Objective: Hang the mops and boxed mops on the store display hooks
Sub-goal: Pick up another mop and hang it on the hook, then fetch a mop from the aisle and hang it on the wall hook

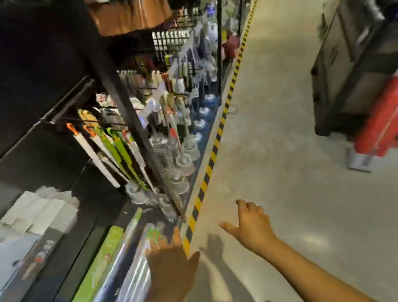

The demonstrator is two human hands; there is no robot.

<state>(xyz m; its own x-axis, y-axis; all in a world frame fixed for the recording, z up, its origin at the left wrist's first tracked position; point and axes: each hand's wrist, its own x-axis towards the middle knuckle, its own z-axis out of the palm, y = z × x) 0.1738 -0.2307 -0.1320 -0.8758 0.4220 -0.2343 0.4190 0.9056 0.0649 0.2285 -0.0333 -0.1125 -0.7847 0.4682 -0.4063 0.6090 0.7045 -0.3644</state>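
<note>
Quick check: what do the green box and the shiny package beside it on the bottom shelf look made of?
Green box: likely printed cardboard, matte, with flat faces and straight edges. Shiny package: seems glossy plastic film, going by its streaky white glare; blur hides what it wraps.

Orange-tipped, green-sleeved mops (106,151) on hooks (112,123); green boxed mop (99,264) on bottom shelf

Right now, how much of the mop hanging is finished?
Several mops and green boxes already hang on the hooks. Nothing is in hand: the left hand reaches open toward the boxed mops lying below, the right hand hovers open over the floor. Those lying boxes need hanging.
</note>
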